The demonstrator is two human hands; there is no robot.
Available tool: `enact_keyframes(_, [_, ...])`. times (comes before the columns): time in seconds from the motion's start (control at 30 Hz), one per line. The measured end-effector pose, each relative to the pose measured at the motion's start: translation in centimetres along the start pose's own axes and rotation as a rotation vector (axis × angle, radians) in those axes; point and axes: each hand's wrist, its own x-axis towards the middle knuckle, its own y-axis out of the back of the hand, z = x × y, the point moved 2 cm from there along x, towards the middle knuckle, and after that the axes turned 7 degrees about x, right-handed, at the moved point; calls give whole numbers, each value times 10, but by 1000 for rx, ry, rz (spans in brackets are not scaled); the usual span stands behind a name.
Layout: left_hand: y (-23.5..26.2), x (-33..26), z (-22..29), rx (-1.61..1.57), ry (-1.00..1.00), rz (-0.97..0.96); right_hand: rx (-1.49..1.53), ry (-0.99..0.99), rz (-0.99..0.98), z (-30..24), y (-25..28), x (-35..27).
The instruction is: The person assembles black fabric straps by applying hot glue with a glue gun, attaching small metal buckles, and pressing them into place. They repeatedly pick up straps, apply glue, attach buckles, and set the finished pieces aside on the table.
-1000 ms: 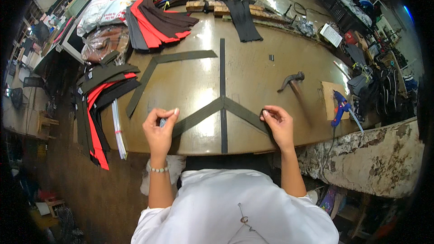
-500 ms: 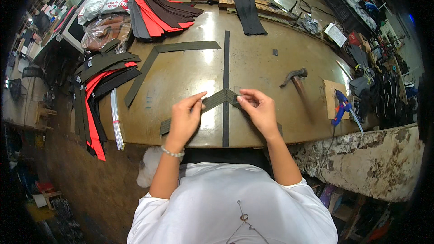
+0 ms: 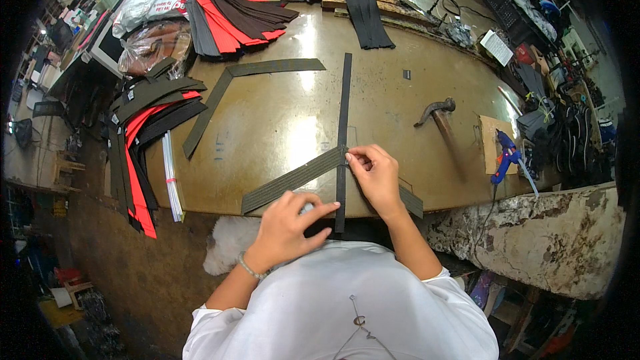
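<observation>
A dark green, stitched fabric strip [image 3: 293, 179] lies bent in a peak on the table near me. A narrow black strip [image 3: 345, 93] runs lengthwise across that peak, its near end hanging over the table edge. My right hand [image 3: 377, 179] pinches the green strip at its peak, where the two strips cross; the fingertips hide the exact grip. My left hand [image 3: 291, 223] is at the table edge with thumb and index finger apart. Its index fingertip reaches the black strip's near end; whether it touches, I cannot tell.
Another bent green strip [image 3: 213, 97] lies farther left, beside piled green, red and black strips [image 3: 143, 120]. A hammer [image 3: 440, 117] and a blue glue gun [image 3: 505, 158] lie on the right. Black straps [image 3: 367, 17] drape over wooden boards at the back.
My left hand has left the green strip and come down toward the black strip's near end. Both strips have shifted slightly nearer me and right, my right hand still at the peak.
</observation>
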Motion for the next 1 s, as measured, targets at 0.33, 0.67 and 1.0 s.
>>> enact_keyframes(0.33, [-30,45,-25,-51,-34,75,-141,118,-64,1,-1,6])
enact_keyframes(0.67, [-42,56,-37,-188,66,113,-129,12,-92,-4,7,4])
enact_keyframes(1.0, [-46,62,-34,-201,263,135,-78,-18,-147,7,9,10])
